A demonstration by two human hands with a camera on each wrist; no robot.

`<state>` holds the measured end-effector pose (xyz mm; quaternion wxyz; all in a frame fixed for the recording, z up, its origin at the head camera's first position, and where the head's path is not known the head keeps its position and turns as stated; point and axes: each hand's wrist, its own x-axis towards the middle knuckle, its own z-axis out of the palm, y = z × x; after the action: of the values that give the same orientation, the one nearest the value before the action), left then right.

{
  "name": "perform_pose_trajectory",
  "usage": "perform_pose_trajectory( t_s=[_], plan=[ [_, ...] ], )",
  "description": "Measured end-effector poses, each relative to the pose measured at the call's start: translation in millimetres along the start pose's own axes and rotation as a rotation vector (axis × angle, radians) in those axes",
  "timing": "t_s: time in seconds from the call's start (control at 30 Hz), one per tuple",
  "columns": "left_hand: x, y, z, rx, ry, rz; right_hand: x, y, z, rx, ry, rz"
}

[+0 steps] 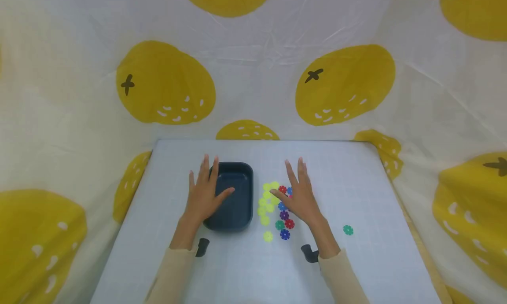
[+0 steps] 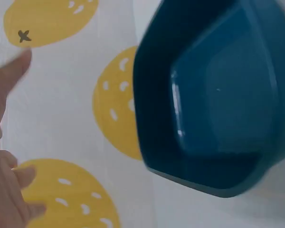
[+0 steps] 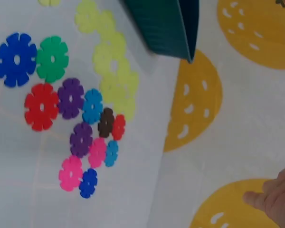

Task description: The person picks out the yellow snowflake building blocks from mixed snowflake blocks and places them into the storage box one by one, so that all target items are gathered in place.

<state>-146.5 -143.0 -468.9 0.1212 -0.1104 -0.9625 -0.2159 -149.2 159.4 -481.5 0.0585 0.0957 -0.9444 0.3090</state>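
My left hand [image 1: 202, 200] is held with spread fingers over the left side of a dark blue rectangular tub [image 1: 236, 203]; in the head view it covers part of the rim. No object is in its fingers. To the right, my right hand [image 1: 302, 203], fingers spread and holding nothing, hovers over a group of flower-shaped plastic discs. Pale yellow discs [image 1: 264, 210] lie in a cluster beside the tub. Next to them are mixed-colour discs, among them a blue disc [image 3: 16, 60], a green disc [image 3: 52, 59] and a red disc [image 3: 41, 107]. In the head view the right hand hides some.
A single green disc [image 1: 348, 230] lies apart on the right of the white table [image 1: 376, 269]. Behind and around the table hangs a white cloth with yellow fruit prints [image 1: 344, 86]. Black curved pieces [image 1: 310, 254] show by both wrists.
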Motion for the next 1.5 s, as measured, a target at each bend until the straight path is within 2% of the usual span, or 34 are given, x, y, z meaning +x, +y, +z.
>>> perform_pose_trajectory(
  t_s=[0.1,0.17,0.23,0.33,0.4,0.47,0.57,0.63,0.67,0.73,0.8,0.9,1.0,1.07,1.2,1.33,1.5],
  plan=[
    [-12.8,-5.4,2.7,-0.129,0.087,-0.02,-8.2,1.2,1.9,0.089,0.051,0.062],
    [-22.5,-12.5,5.3,-0.189,0.109,-0.076,-14.3,2.1,2.7,0.117,0.076,0.086],
    [-33.0,-24.2,10.1,-0.271,0.12,-0.166,-20.4,2.1,3.8,0.134,0.1,0.091],
    [-51.3,-47.2,21.8,-0.439,0.168,-0.375,-28.8,1.7,6.5,0.198,0.134,0.084],
    [-64.1,-62.4,33.7,-0.594,0.23,-0.504,-34.0,1.4,9.1,0.26,0.163,0.09],
    [-74.7,-74.3,47.4,-0.806,0.268,-0.595,-37.9,1.8,12.5,0.331,0.195,0.104],
    [-86.6,-85.5,69.0,-1.141,0.253,-0.661,-43.6,3.1,19.2,0.498,0.216,0.164],
    [-91.6,-88.7,81.8,-1.305,0.241,-0.689,-47.8,4.9,24.3,0.625,0.202,0.245],
    [-94.0,-90.1,87.9,-1.337,0.237,-0.692,-50.1,5.7,27.0,0.679,0.194,0.281],
    [-97.2,-91.6,96.1,-1.346,0.235,-0.672,-54.7,8.1,32.6,0.725,0.16,0.374],
    [-98.9,-92.1,99.9,-1.315,0.234,-0.635,-59.4,11.1,38.2,0.733,0.128,0.445],
    [-99.7,-92.8,100.2,-1.305,0.231,-0.567,-64.6,15.7,47.4,0.72,0.087,0.511],
    [-98.4,-92.7,99.1,-1.282,0.215,-0.546,-67.7,17.6,57.9,0.677,0.058,0.554],
    [-97.3,-92.6,98.8,-1.264,0.197,-0.545,-68.7,16.0,65.0,0.601,0.034,0.555],
    [-95.6,-92.5,98.0,-1.236,0.167,-0.535,-68.5,10.4,80.1,0.372,-0.045,0.511],
    [-96.0,-92.7,96.5,-1.212,0.146,-0.526,-69.3,3.2,91.7,0.228,-0.123,0.464],
    [-97.5,-94.1,95.5,-1.21,0.132,-0.542,-73.7,-4.0,101.2,0.061,-0.162,0.389]
  ],
)
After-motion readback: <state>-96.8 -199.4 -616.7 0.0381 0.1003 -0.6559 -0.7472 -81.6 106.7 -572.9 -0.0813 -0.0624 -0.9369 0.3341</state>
